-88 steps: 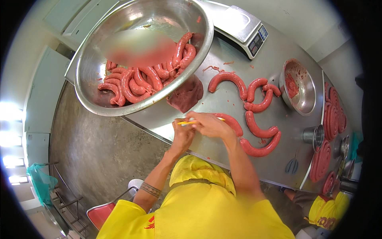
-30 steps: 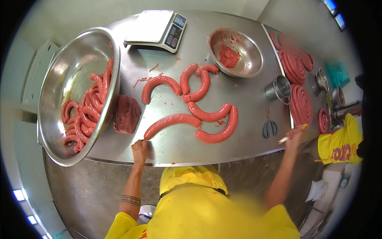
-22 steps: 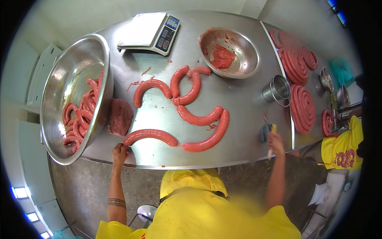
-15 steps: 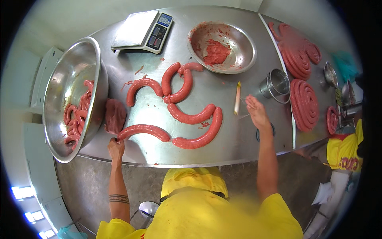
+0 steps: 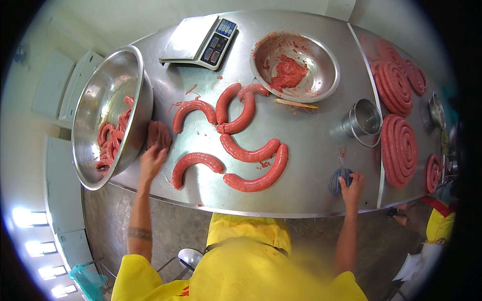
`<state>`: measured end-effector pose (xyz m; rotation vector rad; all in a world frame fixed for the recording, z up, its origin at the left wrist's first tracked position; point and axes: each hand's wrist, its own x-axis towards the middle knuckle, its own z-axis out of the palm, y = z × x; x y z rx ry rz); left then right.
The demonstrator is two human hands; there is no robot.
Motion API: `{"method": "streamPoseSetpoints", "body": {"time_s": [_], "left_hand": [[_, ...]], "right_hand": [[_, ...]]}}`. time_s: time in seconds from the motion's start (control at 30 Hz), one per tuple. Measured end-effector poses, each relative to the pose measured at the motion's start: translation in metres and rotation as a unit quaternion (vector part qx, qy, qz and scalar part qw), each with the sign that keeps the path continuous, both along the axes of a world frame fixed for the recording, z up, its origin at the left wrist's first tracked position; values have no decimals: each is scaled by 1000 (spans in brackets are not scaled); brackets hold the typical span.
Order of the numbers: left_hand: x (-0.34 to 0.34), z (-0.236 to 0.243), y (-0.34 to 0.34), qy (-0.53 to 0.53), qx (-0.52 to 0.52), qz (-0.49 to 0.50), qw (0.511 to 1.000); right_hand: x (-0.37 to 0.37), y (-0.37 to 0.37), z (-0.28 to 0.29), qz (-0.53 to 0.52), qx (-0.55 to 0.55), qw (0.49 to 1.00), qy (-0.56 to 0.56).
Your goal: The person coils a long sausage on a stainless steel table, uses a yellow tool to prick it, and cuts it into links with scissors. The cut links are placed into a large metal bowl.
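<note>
My left hand (image 5: 152,161) has its fingers closed on the near edge of a crumpled dark-red cloth (image 5: 159,133), beside the large steel basin (image 5: 145,93). Toward the right, near the front edge, my right hand (image 5: 353,186) grips the dark-blue handles of a pair of scissors (image 5: 334,181), their blades pointing away from me. Between my hands, a loose curved sausage (image 5: 197,160) lies close to a longer sausage link (image 5: 258,183). Behind these, more plump red links (image 5: 240,118) curl across the steel table. A slim pale stick with a yellow end (image 5: 297,104) rests by the mince bowl.
At the back stand a digital scale (image 5: 193,42) and a steel bowl (image 5: 329,75) holding red mince. A small steel pail (image 5: 365,118) is near a white divider strip (image 5: 369,75). Beyond it lie coiled sausages (image 5: 399,150). A person in yellow (image 5: 438,227) stands far right.
My left hand let go of the near sausage's end and took the cloth. My right hand came down to the scissors. The slim stick moved beside the mince bowl. The view shifted slightly.
</note>
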<state>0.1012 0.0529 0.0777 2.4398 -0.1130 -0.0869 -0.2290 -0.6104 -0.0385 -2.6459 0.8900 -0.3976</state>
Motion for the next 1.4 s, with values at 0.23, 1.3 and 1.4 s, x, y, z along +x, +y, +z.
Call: {"method": "streamPoseSetpoints", "body": {"time_s": [0.23, 1.3, 1.4], "left_hand": [[153, -74, -248, -51, -16, -80, 995], [-20, -17, 0, 290, -428, 70, 853], [-31, -38, 26, 239, -461, 41, 854]], "right_hand": [[11, 41, 18, -31, -53, 998, 2], [125, 402, 91, 221, 883, 406, 83], [128, 420, 90, 226, 871, 415, 135]]}}
